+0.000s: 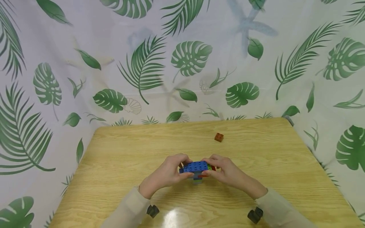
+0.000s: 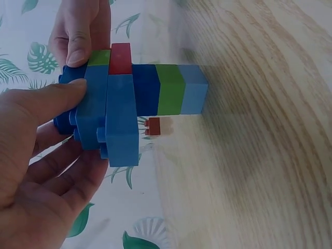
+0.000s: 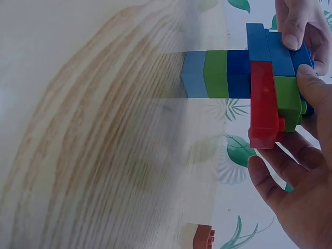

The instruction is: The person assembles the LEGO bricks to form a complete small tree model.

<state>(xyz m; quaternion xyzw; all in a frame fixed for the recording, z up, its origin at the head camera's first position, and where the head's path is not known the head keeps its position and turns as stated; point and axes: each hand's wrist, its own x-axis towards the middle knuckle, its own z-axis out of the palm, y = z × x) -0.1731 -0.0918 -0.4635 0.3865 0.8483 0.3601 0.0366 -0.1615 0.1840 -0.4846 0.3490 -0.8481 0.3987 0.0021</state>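
A build of toy building bricks [image 1: 196, 165] stands upright on the table between my two hands. Its narrow column has a light blue brick [image 2: 193, 89] at the foot, then a green brick [image 2: 171, 89] and a dark blue one [image 3: 238, 74]. Wider layers sit above: a red brick [image 3: 263, 104] beside a blue one [image 2: 122, 119], then a green and a blue brick, with a studded blue brick on top. My left hand [image 1: 173, 169] grips the left end of the upper layers, thumb on the near side. My right hand [image 1: 225, 170] grips the right end likewise.
A small brown brick [image 1: 219, 137] with studs up lies toward the back of the wooden table [image 1: 137, 142], right of the build. Behind the table hangs a white cloth [image 1: 159, 104] with green leaf prints. Dark wrist devices [image 1: 255, 215] show below both forearms.
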